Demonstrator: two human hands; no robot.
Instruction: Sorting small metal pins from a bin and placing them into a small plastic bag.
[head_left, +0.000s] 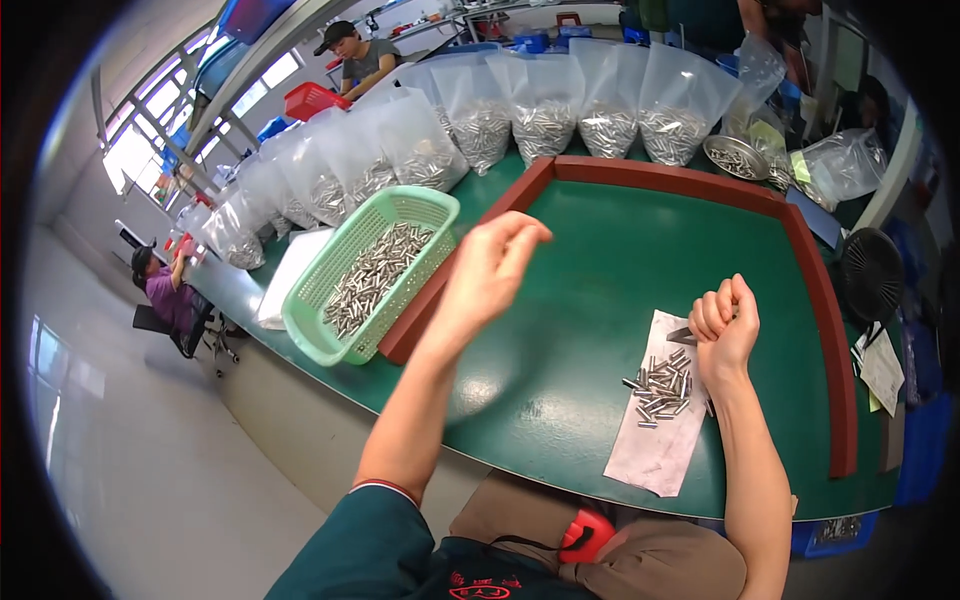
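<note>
My left hand (492, 262) hovers over the green table beside the basket, its fingers curled together; whatever they may hold is hidden. My right hand (727, 325) is closed in a fist at the upper right of a pale paper sheet (640, 458). What lies inside that fist does not show. A dark flat piece (682, 337) pokes out beside its fingers; I cannot tell if it is held. Small shiny metal pins (662, 385) lie in a loose pile on the paper. More metal pins (378, 278) fill the bottom of a light green perforated plastic basket (300, 322) at the left.
A reddish-brown raised border (660, 178) frames the green tabletop (540, 420). Behind it stand several clear bags (545, 115) of metal pins. A round metal dish (736, 158) of pins is at the back right, a black fan (871, 275) at the right. Two people sit farther off.
</note>
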